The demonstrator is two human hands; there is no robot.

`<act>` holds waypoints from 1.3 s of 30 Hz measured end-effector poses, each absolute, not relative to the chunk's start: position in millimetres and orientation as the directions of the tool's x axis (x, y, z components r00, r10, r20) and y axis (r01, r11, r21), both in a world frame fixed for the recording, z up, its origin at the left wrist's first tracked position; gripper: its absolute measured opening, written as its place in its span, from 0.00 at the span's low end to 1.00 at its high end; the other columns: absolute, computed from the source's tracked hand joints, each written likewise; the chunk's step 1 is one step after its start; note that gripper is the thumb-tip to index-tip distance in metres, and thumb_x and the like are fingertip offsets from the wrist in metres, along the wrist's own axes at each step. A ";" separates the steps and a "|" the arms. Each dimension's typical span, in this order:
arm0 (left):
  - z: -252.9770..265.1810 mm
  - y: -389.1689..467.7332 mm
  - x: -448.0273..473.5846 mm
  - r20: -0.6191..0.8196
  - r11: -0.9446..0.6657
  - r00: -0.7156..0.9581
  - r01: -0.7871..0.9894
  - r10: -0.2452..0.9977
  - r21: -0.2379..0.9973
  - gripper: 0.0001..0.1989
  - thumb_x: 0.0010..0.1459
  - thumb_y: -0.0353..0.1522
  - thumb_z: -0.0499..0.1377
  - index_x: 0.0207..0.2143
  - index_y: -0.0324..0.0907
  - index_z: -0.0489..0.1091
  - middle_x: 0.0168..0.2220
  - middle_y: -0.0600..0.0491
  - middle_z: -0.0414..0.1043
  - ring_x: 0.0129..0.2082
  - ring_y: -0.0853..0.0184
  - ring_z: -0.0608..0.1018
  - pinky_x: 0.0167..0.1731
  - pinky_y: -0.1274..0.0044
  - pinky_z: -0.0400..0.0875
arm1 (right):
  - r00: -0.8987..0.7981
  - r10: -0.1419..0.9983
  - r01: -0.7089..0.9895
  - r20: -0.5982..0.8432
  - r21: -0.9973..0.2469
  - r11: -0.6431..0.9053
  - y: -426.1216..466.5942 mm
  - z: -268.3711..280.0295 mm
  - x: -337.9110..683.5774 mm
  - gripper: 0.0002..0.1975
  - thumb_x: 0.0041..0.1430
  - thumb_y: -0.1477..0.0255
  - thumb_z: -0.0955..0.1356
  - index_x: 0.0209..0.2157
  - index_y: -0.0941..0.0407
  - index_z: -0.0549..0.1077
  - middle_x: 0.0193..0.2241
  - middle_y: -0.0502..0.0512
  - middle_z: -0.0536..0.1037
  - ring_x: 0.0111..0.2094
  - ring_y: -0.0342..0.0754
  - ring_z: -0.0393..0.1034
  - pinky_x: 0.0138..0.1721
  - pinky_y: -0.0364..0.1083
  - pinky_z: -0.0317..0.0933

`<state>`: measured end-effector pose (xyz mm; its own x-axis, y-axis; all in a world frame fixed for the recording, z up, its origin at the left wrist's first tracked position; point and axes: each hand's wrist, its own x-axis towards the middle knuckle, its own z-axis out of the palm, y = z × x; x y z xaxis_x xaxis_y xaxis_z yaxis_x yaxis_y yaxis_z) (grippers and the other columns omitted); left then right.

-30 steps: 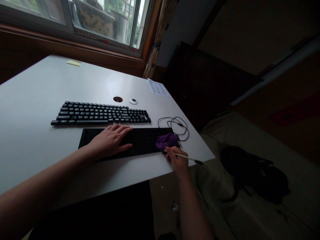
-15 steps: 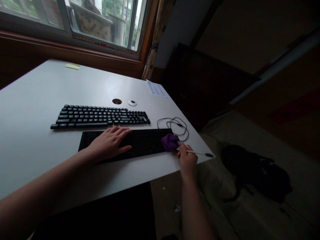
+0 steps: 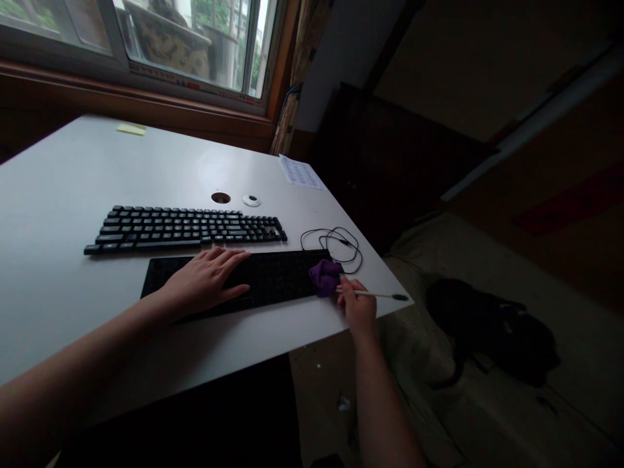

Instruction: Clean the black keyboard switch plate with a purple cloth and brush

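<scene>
A black keyboard base, seemingly without its keycaps, lies near the table's front edge. My left hand rests on its left part, fingers spread and flat. At its right end, my right hand pinches a thin, light-handled brush whose dark bristle tip points right. A purple cloth is bunched at the brush's other end and touches the keyboard base; how it is attached I cannot make out. Behind the base, black keycaps are laid out in keyboard order on the table.
A black cable loops on the white table right of the base. Further back are a cable hole, its round cover, a printed sheet and yellow notes. A black bag-like object lies on a cloth-covered surface at right.
The whole view has shifted slightly, so the table appears further left. Both hands keep nearly the same places; the brush and purple cloth remain at the base's right end.
</scene>
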<state>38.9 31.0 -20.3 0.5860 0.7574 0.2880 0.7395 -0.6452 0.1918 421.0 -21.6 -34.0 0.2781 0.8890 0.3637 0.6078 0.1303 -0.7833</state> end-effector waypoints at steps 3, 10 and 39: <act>-20.1 30.6 39.0 0.291 -0.650 0.590 0.734 0.753 0.196 0.37 0.67 0.55 0.52 0.70 0.44 0.56 0.65 0.45 0.66 0.62 0.48 0.67 0.62 0.59 0.60 | 0.158 0.937 0.567 0.313 -0.805 0.173 -22.8 -34.1 409.9 0.24 0.66 0.53 0.67 0.21 0.54 0.72 0.15 0.47 0.70 0.19 0.43 0.65 0.23 0.41 0.58; -18.7 30.3 39.1 0.293 -0.654 0.595 0.735 0.748 0.178 0.37 0.67 0.55 0.52 0.69 0.43 0.56 0.64 0.44 0.66 0.62 0.49 0.68 0.62 0.60 0.60 | 0.221 0.941 0.450 0.256 -0.883 0.134 -22.0 -29.6 403.3 0.24 0.64 0.52 0.69 0.23 0.55 0.73 0.14 0.47 0.70 0.17 0.42 0.63 0.20 0.41 0.56; -20.0 31.0 39.0 0.279 -0.633 0.575 0.748 0.769 0.200 0.38 0.66 0.56 0.52 0.70 0.44 0.56 0.64 0.45 0.67 0.62 0.48 0.68 0.62 0.59 0.59 | 0.026 0.873 0.781 0.486 -0.555 0.286 -25.1 -23.2 383.8 0.25 0.72 0.59 0.63 0.19 0.52 0.65 0.16 0.46 0.69 0.21 0.44 0.67 0.30 0.45 0.59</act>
